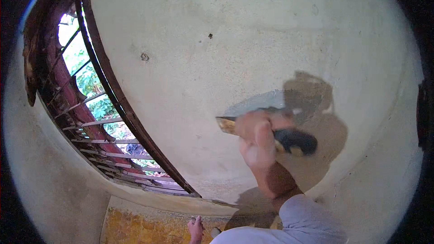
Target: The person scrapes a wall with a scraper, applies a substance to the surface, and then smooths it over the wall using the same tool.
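- Wall point(181, 86): pale, off-white, matte; faint mottling, a brownish stain near the top and a small dark pit below it. Surface appears curved in this view.
- Grey patch point(253, 102): darker and smoother-looking than the surrounding wall, with an irregular arched upper edge; lower part hidden by the right hand and tool.
- Hand tool point(227, 125): located on the wall side of the right hand, at the grey patch's lower edge. Flat, tan-brown corner with a dark upper edge at one end; black rounded part at the other. Blurred; contact with the wall cannot be confirmed.
- Window point(101, 104): dark, weathered frame, thin slats across the opening, green foliage outside.
- Ledge or floor area point(135, 226) at bottom: patchy yellow-brown, rough.
- Right hand point(257, 133): fingers closed around the tool, motion-blurred. Forearm slants up and leftward out of a light sleeve point(303, 214); shadow point(332, 131) cast on the wall beside it.
- Left hand point(196, 229): low in view, well apart from the tool, fingers pointing upward in view; too small to tell whether it grips anything.
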`<state>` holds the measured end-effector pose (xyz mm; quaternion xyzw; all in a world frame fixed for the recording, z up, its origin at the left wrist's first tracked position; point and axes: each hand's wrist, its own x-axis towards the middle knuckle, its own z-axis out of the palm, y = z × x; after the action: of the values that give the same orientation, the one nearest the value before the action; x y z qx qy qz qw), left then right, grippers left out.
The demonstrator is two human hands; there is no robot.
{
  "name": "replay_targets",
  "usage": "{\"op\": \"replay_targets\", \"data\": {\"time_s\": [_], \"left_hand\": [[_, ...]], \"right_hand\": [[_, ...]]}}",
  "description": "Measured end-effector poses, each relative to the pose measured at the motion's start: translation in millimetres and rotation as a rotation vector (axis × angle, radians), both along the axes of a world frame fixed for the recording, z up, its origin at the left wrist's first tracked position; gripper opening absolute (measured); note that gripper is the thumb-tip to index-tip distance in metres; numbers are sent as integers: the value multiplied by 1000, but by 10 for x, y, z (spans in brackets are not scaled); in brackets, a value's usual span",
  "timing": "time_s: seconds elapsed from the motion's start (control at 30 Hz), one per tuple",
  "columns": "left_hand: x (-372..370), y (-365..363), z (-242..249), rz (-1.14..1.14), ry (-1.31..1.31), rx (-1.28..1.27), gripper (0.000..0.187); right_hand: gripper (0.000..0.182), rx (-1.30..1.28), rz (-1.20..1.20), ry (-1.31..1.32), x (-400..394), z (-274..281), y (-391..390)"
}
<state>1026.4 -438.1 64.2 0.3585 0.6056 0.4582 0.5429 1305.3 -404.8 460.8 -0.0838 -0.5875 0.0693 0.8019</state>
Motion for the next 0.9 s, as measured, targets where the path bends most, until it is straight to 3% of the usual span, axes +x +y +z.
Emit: {"op": "replay_targets", "data": {"time_s": [0.17, 0.3, 0.43, 0.53, 0.6, 0.73, 0.83, 0.9], "left_hand": [[-166, 18, -450, 47, -33, 56, 32], [-145, -72, -247, 64, -13, 29, 30], [-86, -113, -44, 26, 60, -19, 32], [-125, -45, -88, 41, 92, -38, 32], [-110, -43, -132, 39, 91, -48, 32], [-67, -11, -63, 43, 76, -61, 32], [-39, -28, -20, 25, 78, -57, 32], [-40, -69, -58, -1, 89, -53, 31]], "right_hand": [[23, 175, 37, 151, 19, 214, -284], [20, 246, 22, 204, 109, 177, -285], [32, 13, -92, 322, 74, 88, -320], [32, 68, 47, 304, 153, 67, -381], [15, 160, 22, 121, 261, -14, -268], [18, 111, -79, 182, 190, -108, -355], [22, 224, 67, 60, 157, -78, -467], [30, -487, 576, 1251, 158, -233, -366]]}}
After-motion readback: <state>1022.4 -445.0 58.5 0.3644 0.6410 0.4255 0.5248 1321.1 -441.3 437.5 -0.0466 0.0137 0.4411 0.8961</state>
